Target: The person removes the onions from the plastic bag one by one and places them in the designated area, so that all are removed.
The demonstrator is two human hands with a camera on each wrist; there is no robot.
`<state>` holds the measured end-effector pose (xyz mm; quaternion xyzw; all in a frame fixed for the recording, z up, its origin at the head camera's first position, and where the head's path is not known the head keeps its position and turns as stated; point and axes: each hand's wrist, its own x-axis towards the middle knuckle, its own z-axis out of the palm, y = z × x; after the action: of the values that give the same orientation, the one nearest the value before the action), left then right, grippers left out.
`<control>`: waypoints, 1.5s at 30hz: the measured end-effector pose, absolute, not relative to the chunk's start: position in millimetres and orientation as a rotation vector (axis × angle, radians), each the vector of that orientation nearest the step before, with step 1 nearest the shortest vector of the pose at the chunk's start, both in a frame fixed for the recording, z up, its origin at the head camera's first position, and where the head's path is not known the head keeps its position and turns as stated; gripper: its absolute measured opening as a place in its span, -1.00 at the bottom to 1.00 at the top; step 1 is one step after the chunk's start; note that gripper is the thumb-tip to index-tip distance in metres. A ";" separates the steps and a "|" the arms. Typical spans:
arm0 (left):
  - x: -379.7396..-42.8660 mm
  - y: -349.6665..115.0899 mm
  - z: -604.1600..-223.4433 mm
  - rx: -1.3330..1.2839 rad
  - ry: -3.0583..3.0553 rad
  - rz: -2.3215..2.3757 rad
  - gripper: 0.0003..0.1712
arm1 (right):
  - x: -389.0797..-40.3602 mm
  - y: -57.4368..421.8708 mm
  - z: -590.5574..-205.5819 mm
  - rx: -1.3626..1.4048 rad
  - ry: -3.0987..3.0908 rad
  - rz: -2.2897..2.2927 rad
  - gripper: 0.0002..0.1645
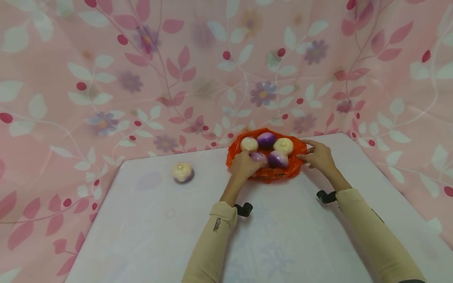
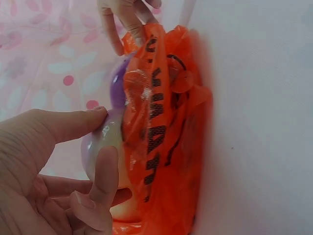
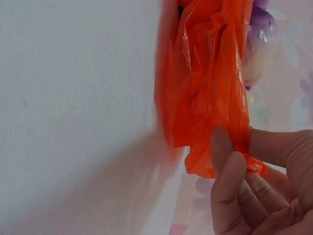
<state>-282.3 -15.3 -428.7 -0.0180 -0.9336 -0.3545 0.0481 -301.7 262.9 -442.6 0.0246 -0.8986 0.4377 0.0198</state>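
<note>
An orange plastic bag (image 1: 293, 168) with black print lies at the table's back, its mouth wide and facing up. Several purple-and-cream turnips sit in it, among them a deep purple one (image 1: 266, 140) at the rear and a cream-sided one (image 1: 283, 146) to the right. My left hand (image 1: 244, 164) reaches over the bag's front left rim and holds a turnip (image 2: 108, 129) between thumb and fingers. With thumb and fingertips, my right hand (image 1: 320, 157) pinches the bag's right edge, where the film bunches up (image 3: 200, 164).
One more turnip (image 1: 182, 172) stands alone on the white-covered table (image 1: 170, 224), left of the bag. Pink floral cloth (image 1: 198, 78) hangs right behind the table and along its sides.
</note>
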 end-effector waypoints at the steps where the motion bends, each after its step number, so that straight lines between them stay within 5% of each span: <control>1: -281.6 -16.7 -427.1 -0.056 -2.842 -1.091 -0.32 | -301.5 263.1 -442.3 0.082 -2.792 1.354 -0.22; 45: -270.2 -201.9 -368.2 0.185 -2.612 -1.231 -0.25 | -296.0 264.2 -435.8 0.109 -2.779 1.359 -0.21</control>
<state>-270.2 -201.9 -368.2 0.0634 -0.8957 -0.4223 0.1238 -296.0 264.2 -435.8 0.0352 -0.8975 0.4391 0.0232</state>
